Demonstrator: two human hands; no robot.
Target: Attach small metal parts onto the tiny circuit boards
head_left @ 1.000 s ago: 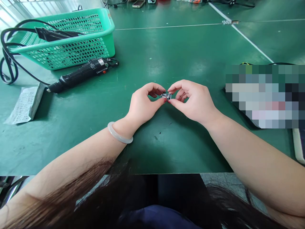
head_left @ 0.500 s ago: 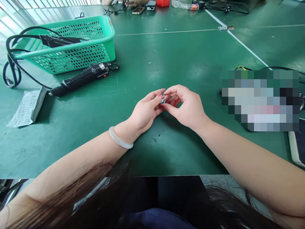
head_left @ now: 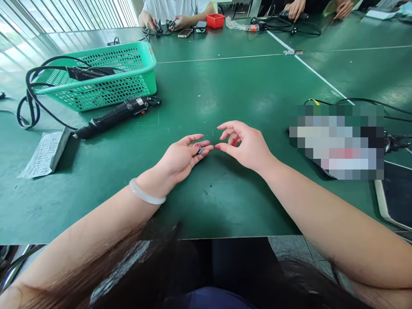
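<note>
A small dark piece with light markings (head_left: pixel 200 150), too small to name, lies between the thumb and fingers of my left hand (head_left: pixel 180 159). That hand is turned palm up, its fingers stretched to the right, a pale bracelet (head_left: pixel 146 193) at the wrist. Close by on the right, my right hand (head_left: pixel 246 143) hovers above the green table (head_left: pixel 225 206). Its thumb and index finger are apart with nothing between them, and the other fingers are loosely curled.
To the left are a green basket (head_left: pixel 106 92) with cables, a black electric screwdriver (head_left: pixel 112 118) and a folded paper (head_left: pixel 46 153). At right are a blurred-out object (head_left: pixel 341 146) and a dark tablet-like device (head_left: pixel 397 193). Other people's hands (head_left: pixel 295 8) and a red tray (head_left: pixel 215 20) are across the table.
My hands have moved apart. The left has shifted left and down with the small piece, and the right has let go of it and opened. The view has tilted up slightly.
</note>
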